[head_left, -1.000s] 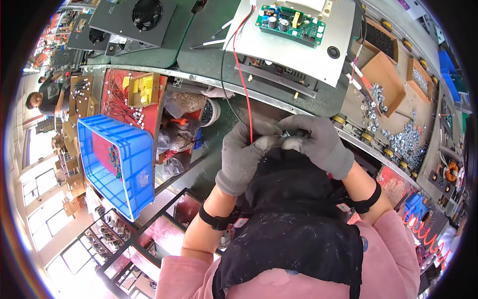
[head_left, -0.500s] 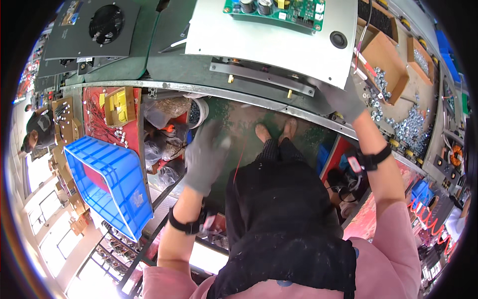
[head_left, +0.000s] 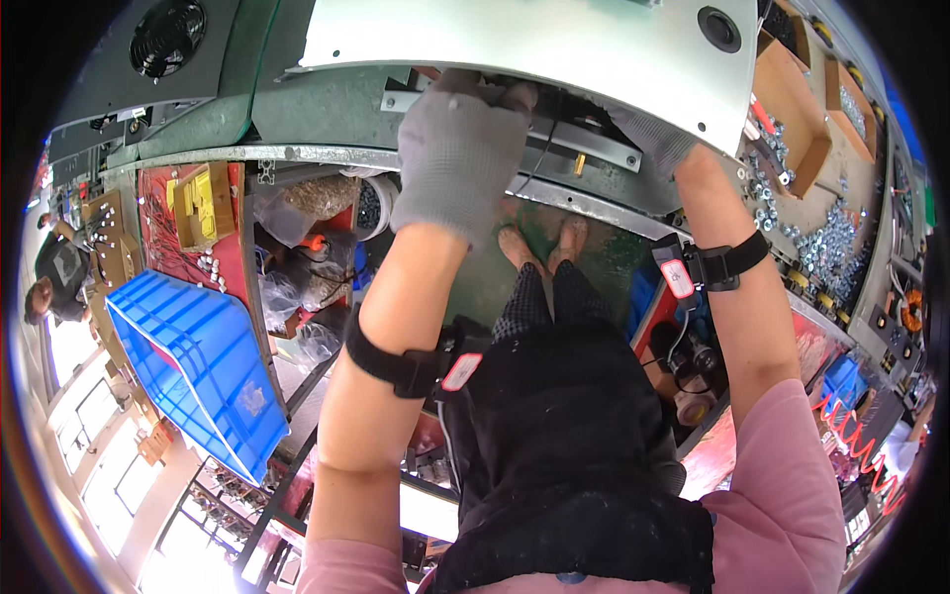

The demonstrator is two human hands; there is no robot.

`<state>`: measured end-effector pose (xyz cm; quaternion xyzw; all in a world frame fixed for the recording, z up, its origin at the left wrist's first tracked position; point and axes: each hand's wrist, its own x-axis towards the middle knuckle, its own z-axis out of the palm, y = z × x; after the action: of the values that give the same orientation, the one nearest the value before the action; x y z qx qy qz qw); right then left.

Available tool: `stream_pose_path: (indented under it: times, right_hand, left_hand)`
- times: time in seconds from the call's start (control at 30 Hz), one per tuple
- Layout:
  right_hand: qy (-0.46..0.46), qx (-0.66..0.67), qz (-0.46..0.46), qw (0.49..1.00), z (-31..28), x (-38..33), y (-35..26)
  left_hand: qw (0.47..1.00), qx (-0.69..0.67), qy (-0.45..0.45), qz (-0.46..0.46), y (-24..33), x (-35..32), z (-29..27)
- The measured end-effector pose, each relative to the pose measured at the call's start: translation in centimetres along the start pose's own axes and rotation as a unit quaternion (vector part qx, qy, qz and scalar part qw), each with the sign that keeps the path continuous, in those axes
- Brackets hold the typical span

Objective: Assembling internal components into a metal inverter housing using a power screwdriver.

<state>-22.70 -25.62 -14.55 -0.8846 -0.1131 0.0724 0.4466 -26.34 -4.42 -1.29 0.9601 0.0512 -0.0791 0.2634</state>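
Observation:
A light grey metal panel (head_left: 554,49) with a round black hole lies on the bench at the top of the view. My left hand (head_left: 460,148), in a grey knit glove, is curled over the panel's near edge beside a small metal bracket (head_left: 584,148). My right hand (head_left: 655,139), also gloved, grips the same edge further right, its fingers hidden under the panel. Both wrists carry black straps with small tags. My black apron (head_left: 574,426) and bare feet (head_left: 544,243) show below.
A blue plastic crate (head_left: 198,366) stands low at the left, beside a red bin (head_left: 158,238) with yellow parts. Cardboard boxes (head_left: 792,99) and loose metal nuts (head_left: 826,238) lie to the right. A black fan unit (head_left: 163,35) sits top left. Two people (head_left: 54,267) stand far left.
My hands, together at my lap a second ago, have risen apart to the panel's near edge and closed on it. The panel now fills more of the view.

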Motion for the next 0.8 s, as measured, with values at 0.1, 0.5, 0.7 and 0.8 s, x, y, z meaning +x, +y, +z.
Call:
stream_pose_path:
  times: [0.1,0.5,0.7,0.8]
  right_hand:
    - [-0.029,-0.078,0.043,0.996,-0.2,0.2,0.2]
    - [-0.047,-0.323,0.01,0.945,-1.8,-1.2,-3.9]
    - [0.04,-0.434,-0.12,0.892,-2.0,-3.0,-3.0]
    - [0.043,-0.192,-0.091,0.976,-1.7,-2.4,-1.2]
  left_hand:
    - [0.922,0.333,-0.036,0.196,-0.6,2.5,0.2]
    - [0.928,0.224,-0.005,0.297,-1.8,6.2,1.7]
    - [0.921,0.172,0.028,0.348,-3.1,4.8,1.8]
    - [0.917,0.161,0.036,0.362,-3.2,4.5,1.8]
